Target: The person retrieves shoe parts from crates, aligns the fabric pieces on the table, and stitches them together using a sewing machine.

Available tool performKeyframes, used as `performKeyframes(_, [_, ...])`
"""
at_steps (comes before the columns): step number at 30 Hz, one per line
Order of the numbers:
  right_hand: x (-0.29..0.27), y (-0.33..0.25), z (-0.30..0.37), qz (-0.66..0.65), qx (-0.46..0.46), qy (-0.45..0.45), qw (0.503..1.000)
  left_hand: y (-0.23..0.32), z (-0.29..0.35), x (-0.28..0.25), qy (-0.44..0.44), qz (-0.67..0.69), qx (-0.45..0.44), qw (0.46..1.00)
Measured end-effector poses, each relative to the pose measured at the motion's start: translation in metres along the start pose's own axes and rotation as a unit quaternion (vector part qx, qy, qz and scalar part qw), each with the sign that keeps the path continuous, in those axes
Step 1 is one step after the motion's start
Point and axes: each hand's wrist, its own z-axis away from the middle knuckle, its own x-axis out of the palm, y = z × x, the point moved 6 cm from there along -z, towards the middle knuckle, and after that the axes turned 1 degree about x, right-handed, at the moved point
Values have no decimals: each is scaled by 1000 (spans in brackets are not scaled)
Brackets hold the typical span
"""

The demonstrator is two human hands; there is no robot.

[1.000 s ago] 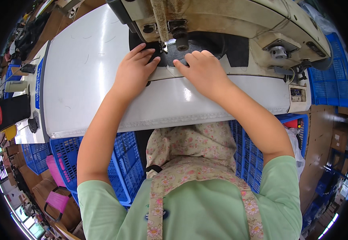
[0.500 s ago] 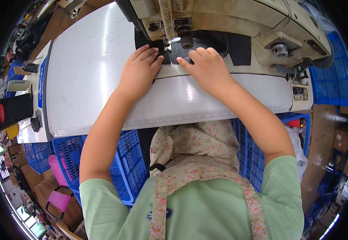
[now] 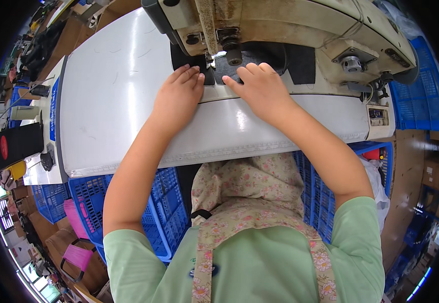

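At the needle area of a beige sewing machine (image 3: 290, 25), my left hand (image 3: 179, 98) lies with fairly straight fingers on a black fabric piece (image 3: 208, 76), left of the needle. To the right of the needle, my right hand (image 3: 265, 93) has its fingers curled and its thumb against a dark grey fabric piece (image 3: 223, 73); its fingertips are partly hidden behind the knuckles. The machine head covers part of the cloth. Another black section (image 3: 300, 65) shows farther right, under the machine arm.
The white table (image 3: 108, 101) extends left, with its front edge before me. Blue plastic crates (image 3: 169, 207) stand below the table on both sides of my lap, and another blue crate (image 3: 419, 91) is at the far right. A pink stool (image 3: 78, 257) stands lower left.
The fingers of my left hand have drawn closer together and slid slightly toward me. My right hand stays nearly in place on the grey fabric. The whole view has shifted a little.
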Motion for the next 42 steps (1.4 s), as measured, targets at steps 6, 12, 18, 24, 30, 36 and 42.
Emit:
performKeyframes(6, [5,0,-1,1,11,-45,999,0,-3,-2,13,4,16,1000])
performKeyframes(12, [7,1,-4,6,2,25,1000,-7,-5,-2,19,-6,26,999])
performKeyframes(18, [11,3,-7,22,11,-2,1000,-13,-8,3,22,-8,25,999])
performKeyframes(24, [12,5,-11,20,17,21,999,-19,-13,6,32,-18,25,999])
performKeyframes(30, [17,8,-16,1,46,-11,999,-23,-18,8,48,-33,25,998])
performKeyframes(36, [21,12,-20,15,54,12,998,-30,-24,18,21,-41,-4,999])
performKeyframes(42, [22,12,-20,4,72,8,997,-34,-26,22,6,-36,-17,999])
